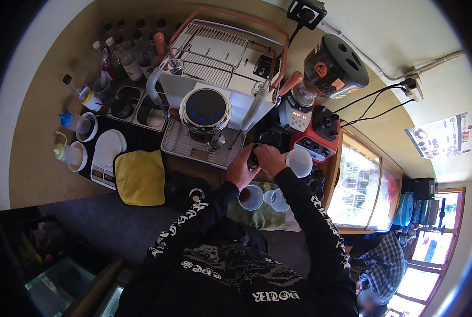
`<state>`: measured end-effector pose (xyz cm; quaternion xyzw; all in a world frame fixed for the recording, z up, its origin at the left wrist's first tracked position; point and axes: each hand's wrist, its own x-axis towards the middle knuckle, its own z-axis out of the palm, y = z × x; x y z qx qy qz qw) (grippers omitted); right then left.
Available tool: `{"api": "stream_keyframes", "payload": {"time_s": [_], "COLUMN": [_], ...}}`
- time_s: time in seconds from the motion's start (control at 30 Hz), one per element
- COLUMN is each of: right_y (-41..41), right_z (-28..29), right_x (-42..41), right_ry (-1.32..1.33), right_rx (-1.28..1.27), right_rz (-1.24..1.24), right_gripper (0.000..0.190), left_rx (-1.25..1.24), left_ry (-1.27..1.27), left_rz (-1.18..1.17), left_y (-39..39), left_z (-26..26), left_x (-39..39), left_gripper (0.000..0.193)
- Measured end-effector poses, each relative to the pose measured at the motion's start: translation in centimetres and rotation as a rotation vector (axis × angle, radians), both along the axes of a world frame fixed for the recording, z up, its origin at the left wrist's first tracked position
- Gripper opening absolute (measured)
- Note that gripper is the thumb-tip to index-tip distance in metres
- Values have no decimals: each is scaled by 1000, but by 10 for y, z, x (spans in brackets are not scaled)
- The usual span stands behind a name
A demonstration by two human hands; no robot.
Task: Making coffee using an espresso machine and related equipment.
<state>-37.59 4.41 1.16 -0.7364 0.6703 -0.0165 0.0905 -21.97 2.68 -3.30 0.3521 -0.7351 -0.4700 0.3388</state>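
Note:
Both hands meet just right of the espresso machine's (pixel 205 107) drip tray (pixel 204 150). Between my left hand (pixel 240 169) and my right hand (pixel 271 159) is a small dark round object (pixel 253 159), mostly covered by the fingers. Its exact kind is hard to make out. My left fingers wrap its near left side, and my right fingers grip it from above and the right. Below them, a clear plastic cup (pixel 251 198) with some brown contents stands on a green cloth (pixel 255 222). A second clear cup (pixel 276 201) is beside it.
A coffee grinder (pixel 295 115), a red blender base (pixel 316 136) and a translucent tub (pixel 299 163) stand at right. Left are a kitchen scale (pixel 103 174), a yellow cloth (pixel 140 178), squeeze bottles (pixel 75 122) and several syrup bottles (pixel 131 67). A person (pixel 384 265) is at far right.

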Motion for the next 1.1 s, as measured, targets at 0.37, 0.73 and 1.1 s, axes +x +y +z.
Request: {"api": "stream_keyframes", "payload": {"time_s": [0.37,0.73,1.1], "right_y": [-8,-1,-3], "right_z": [22,12,15], "right_x": [-1,1,-2], "right_ry": [60,-176,-113], "right_rx": [143,84,69], "right_rz": [-27,-243,-119], "right_gripper": [12,16,11], "left_rx": [-59,-34,-121], "left_ry": [-60,-68,-69], "left_rz": [17,-2,13], "left_y": [1,-1,-2], "left_z": [3,1,1], "left_x": [2,0,0], "left_gripper": [85,87,87]}}
